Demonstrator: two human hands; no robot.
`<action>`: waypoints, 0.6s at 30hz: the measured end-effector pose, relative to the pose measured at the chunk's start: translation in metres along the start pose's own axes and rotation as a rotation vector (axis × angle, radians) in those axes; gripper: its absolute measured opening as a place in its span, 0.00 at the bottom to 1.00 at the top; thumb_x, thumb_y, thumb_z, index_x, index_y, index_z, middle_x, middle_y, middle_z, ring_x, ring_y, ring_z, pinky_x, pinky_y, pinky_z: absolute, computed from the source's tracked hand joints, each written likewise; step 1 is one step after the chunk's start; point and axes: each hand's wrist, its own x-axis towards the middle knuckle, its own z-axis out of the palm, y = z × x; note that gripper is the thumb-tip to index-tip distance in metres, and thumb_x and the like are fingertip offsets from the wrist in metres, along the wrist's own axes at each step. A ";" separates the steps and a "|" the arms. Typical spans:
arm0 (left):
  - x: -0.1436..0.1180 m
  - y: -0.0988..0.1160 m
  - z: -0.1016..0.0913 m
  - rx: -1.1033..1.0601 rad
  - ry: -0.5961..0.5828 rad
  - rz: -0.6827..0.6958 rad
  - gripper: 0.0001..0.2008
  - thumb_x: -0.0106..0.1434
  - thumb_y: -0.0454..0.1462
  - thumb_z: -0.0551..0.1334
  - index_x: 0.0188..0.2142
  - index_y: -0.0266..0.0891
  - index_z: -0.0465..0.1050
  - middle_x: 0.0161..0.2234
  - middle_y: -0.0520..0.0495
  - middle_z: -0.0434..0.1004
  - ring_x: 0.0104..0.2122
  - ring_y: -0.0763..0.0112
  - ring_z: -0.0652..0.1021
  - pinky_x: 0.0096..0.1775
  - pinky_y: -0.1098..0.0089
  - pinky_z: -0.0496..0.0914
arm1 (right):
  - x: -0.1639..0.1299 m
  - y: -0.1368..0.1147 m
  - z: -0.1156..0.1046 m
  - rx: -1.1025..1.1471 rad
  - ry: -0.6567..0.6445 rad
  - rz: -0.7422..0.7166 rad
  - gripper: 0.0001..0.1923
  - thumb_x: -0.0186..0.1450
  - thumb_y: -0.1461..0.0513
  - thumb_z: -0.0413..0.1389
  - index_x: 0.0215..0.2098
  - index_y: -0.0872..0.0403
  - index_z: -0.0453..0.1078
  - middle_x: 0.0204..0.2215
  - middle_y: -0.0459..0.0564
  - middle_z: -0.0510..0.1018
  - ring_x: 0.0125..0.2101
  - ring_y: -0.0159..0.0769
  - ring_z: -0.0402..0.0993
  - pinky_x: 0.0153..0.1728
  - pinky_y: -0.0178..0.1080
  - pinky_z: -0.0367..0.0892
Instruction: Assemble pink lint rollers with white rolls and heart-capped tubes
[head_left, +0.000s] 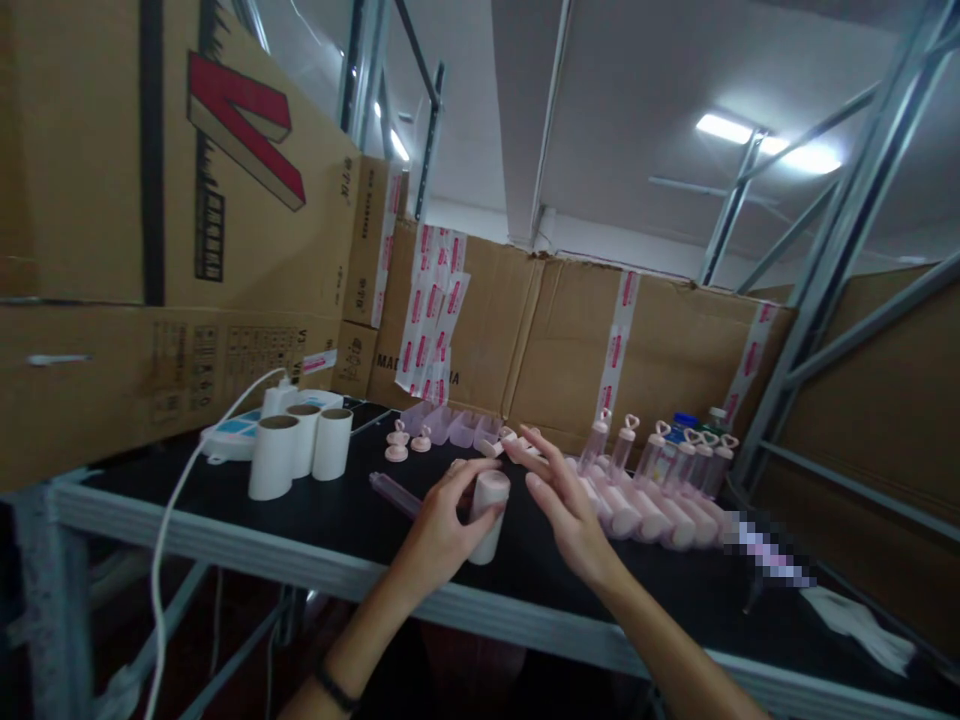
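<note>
My left hand (pixel 448 520) is wrapped round a white cardboard tube (pixel 487 545) with a pale pink top, which stands upright near the table's front edge. To its right my right hand (pixel 570 515) hovers with fingers spread, holding nothing. Just beyond the fingers are small pale pink pieces (pixel 491 447), partly covered by my hands. A clear, pinkish tube (pixel 395 494) lies behind my left hand. Farther back are several pink lids (pixel 397 452) with little handles, beside translucent lavender trays (pixel 459 430).
At left stand white tubes (pixel 273 465) and a white cable (pixel 176 500). On the right, pink cylinders (pixel 652 520) lie in a row before clear tubes (pixel 651 458) with heart-shaped tops. A white cloth (pixel 859 625) lies far right. Cardboard walls (pixel 570 340) enclose the black table (pixel 360 535).
</note>
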 end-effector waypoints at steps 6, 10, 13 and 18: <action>-0.002 0.006 -0.015 0.143 -0.134 0.010 0.20 0.66 0.37 0.64 0.57 0.48 0.76 0.54 0.44 0.79 0.55 0.55 0.77 0.52 0.62 0.73 | 0.020 0.064 0.008 -0.358 -0.011 0.238 0.14 0.67 0.61 0.58 0.50 0.56 0.74 0.49 0.60 0.81 0.51 0.50 0.77 0.55 0.49 0.67; -0.001 0.008 -0.020 0.128 -0.188 -0.076 0.25 0.62 0.36 0.67 0.59 0.51 0.75 0.55 0.45 0.80 0.51 0.56 0.80 0.44 0.66 0.76 | 0.023 0.082 0.024 -0.431 -0.087 0.282 0.03 0.62 0.64 0.63 0.33 0.56 0.74 0.40 0.58 0.81 0.46 0.50 0.76 0.52 0.49 0.64; 0.002 0.006 -0.021 0.097 -0.100 -0.110 0.22 0.63 0.39 0.67 0.57 0.49 0.75 0.52 0.44 0.81 0.43 0.58 0.82 0.38 0.66 0.77 | 0.023 0.084 0.027 -0.434 -0.062 0.298 0.04 0.62 0.64 0.62 0.32 0.55 0.72 0.38 0.56 0.79 0.43 0.47 0.74 0.48 0.45 0.64; 0.009 0.001 -0.016 -0.215 0.381 -0.156 0.27 0.57 0.44 0.71 0.55 0.46 0.68 0.56 0.42 0.72 0.43 0.58 0.82 0.37 0.61 0.81 | 0.013 0.083 0.021 -0.333 0.056 0.327 0.07 0.60 0.63 0.63 0.35 0.53 0.70 0.30 0.47 0.77 0.31 0.39 0.73 0.34 0.38 0.63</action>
